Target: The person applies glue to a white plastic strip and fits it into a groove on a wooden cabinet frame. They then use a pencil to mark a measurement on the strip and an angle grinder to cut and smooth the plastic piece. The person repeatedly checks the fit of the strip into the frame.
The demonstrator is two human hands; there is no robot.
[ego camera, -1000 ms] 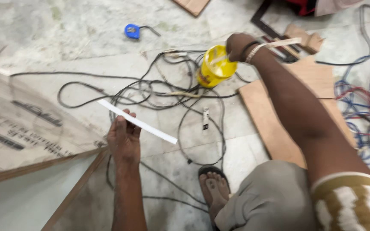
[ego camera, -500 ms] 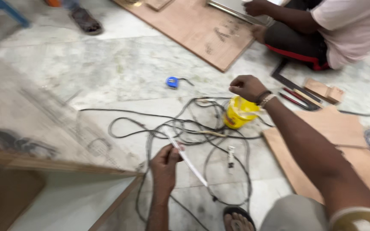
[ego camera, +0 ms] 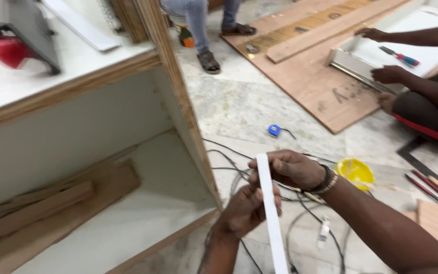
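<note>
Both hands, left hand [ego camera: 247, 210] and right hand [ego camera: 287, 168], now pinch the long white flat strip [ego camera: 268, 208] (earlier left-held only) beside the open wooden cabinet [ego camera: 178, 96], fingers closed around it.

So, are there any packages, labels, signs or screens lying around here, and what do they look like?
No screens, signs or real packages show.
Yellow tub: round, open, on the floor just beyond the right hand.
Blue tape measure: small, rounded, on the stone floor farther out; any label is too small to tell.
Brown board: flat on the floor by another person, with dark handwritten marks.
White strip: long, plain, held in both hands, the left hand lower.
</note>
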